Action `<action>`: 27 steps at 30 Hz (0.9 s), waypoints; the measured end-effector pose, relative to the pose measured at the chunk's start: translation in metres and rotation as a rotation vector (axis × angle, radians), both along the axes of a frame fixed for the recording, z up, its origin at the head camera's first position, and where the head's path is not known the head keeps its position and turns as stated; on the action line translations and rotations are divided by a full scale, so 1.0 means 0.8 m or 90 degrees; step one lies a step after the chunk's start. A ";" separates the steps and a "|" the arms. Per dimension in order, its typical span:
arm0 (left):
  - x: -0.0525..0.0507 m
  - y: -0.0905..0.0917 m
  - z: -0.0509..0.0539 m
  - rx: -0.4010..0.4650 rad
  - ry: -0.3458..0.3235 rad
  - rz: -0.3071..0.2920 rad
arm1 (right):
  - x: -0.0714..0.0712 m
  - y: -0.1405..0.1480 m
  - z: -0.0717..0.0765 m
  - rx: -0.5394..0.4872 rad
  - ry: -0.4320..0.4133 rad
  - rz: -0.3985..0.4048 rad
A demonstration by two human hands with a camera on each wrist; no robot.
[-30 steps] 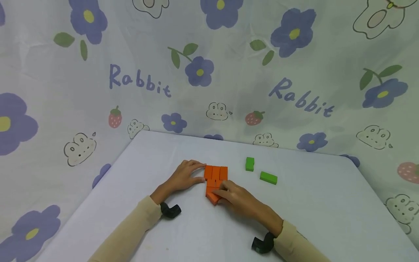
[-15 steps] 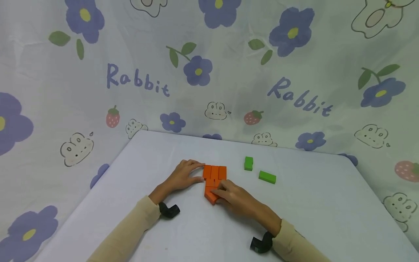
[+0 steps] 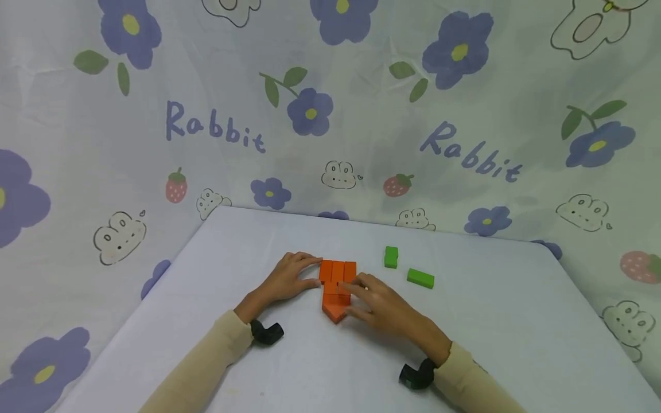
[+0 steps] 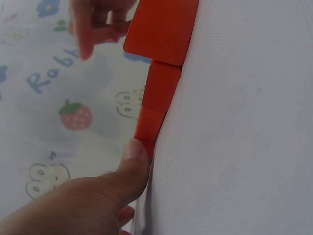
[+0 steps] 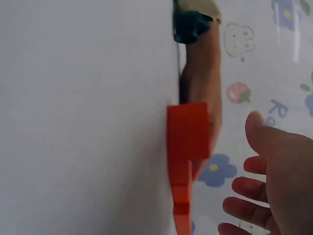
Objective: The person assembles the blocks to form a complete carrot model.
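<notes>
Right fingers [image 5: 247,211] newly off blocks [image 3: 338,272]; tabletop [image 3: 490,315], flowered backdrop [image 3: 361,132]

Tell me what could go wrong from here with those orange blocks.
1. The left hand appears to touch the leftmost block of the far row; a stray push might slide the orange blocks out of line.
2. The right hand hovers close beside the pointed end; its fingers could brush that part askew.
3. The blocks lie close together, so one bump may shift several.
</notes>
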State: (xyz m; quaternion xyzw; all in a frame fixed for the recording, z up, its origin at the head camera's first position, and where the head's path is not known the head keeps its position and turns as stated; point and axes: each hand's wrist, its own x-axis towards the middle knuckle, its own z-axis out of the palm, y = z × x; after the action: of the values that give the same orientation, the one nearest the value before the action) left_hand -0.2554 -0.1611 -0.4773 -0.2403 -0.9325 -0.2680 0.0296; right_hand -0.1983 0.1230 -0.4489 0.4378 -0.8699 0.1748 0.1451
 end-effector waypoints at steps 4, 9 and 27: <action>-0.003 0.001 0.001 -0.004 0.001 0.005 | -0.015 0.031 0.018 -0.070 -0.022 -0.076; -0.003 0.003 -0.003 -0.004 -0.007 0.013 | -0.032 0.092 0.024 -0.057 -0.047 -0.172; -0.002 0.002 -0.011 -0.007 -0.011 0.016 | -0.057 0.217 -0.039 -0.140 -0.235 -0.234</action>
State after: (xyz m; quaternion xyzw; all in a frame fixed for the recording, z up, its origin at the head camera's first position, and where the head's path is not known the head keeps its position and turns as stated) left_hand -0.2570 -0.1599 -0.4860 -0.2263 -0.9371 -0.2647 0.0237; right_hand -0.2443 0.2964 -0.4802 0.2152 -0.9222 0.3155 0.0601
